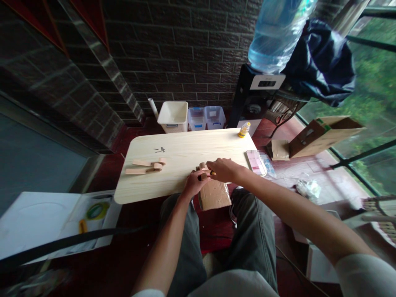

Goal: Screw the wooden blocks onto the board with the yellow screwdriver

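At the table's near edge, my left hand (pixel 193 183) is closed round a tan strip with a curled end (pixel 203 176). Close against it, my right hand (pixel 224 169) is closed on a small yellow-and-black tool (pixel 212 173), whose tip meets the strip; its exact kind is mostly hidden by my fingers. Another curled tan piece (pixel 202 166) shows just behind my hands. Beneath them a brown cardboard piece (pixel 215 196) juts out over the edge. Two similar tan strips with looped ends (pixel 145 166) lie on the left of the table, near several small dark pieces (pixel 159 149).
The pale wooden table (pixel 185 144) carries a clear bottle with yellow parts (pixel 244 130) and a pink-and-white packet (pixel 255 161). Behind it stand plastic bins (pixel 173 115) and a water dispenser (pixel 252 99). An open white box (pixel 93 218) lies left, cardboard boxes (pixel 321 134) right.
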A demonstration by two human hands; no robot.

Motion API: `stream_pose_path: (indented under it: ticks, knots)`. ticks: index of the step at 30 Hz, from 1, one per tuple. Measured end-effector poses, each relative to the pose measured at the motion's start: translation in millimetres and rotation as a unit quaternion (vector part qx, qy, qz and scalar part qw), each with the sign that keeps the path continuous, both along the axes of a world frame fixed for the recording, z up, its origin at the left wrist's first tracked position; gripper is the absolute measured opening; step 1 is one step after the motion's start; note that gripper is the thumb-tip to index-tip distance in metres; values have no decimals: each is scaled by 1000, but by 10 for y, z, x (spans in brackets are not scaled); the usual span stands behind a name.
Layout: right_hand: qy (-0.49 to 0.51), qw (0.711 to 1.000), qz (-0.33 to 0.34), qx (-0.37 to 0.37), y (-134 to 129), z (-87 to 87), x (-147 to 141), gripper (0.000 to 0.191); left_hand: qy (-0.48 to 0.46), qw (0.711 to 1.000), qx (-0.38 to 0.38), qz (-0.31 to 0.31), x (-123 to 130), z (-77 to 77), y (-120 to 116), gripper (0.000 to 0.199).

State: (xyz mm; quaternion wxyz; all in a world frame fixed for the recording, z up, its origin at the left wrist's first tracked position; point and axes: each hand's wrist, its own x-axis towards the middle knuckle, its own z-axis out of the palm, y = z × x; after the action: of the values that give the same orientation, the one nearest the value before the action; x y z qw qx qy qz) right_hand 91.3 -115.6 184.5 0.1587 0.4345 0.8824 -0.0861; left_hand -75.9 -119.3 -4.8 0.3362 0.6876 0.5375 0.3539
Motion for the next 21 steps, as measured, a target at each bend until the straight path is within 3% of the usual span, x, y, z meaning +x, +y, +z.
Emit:
stream_pose_path:
  ticks: [9,21]
  knots:
    - [-9,998,47,34,16,-35,-36,26,-6,1000,14,0,-12,39,-11,17]
    - [12,1000,-18,-4,87,-106,-24,37,10,1000,2,1,-25,27,-2,22]
